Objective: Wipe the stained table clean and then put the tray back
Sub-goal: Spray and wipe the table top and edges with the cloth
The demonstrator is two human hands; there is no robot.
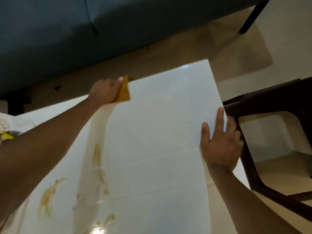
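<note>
A glossy white table (160,132) fills the middle of the view. Brown smeared stains (48,198) streak its near left part, with more stains (99,164) toward the centre. My left hand (104,92) reaches to the table's far edge and grips a yellow-orange cloth (124,92) pressed flat on the surface. My right hand (219,142) rests on the table's right edge, fingers spread, thumb on top. No tray is clearly visible.
A dark blue sofa (84,31) stands beyond the table, one black leg (251,17) at upper right. A dark wooden chair (270,105) is right beside the table's right edge. A lace cloth with something yellow (6,135) lies at the far left. Beige floor surrounds.
</note>
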